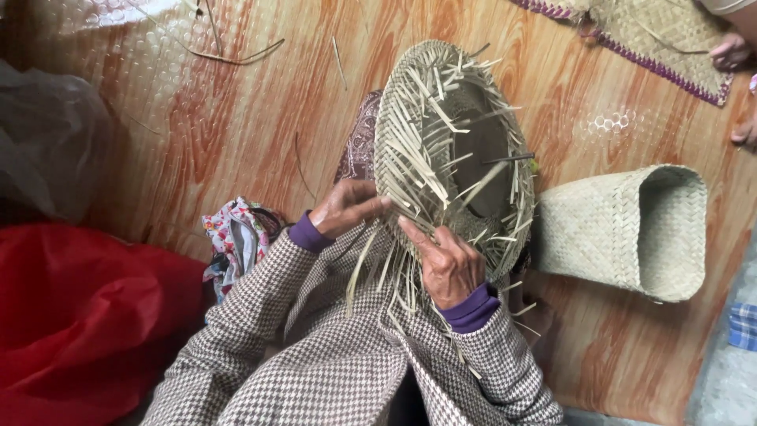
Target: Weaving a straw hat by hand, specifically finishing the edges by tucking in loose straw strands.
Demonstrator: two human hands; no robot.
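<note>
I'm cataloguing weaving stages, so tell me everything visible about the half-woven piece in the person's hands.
The unfinished woven basket is a round, pale straw-coloured shell of flat plaited strips, held tilted on edge with its hollow facing the camera. Many loose strip ends stick out around the rim and hang from its lower edge. The left hand grips its lower left rim; the right hand pinches strips at the bottom.
</note>
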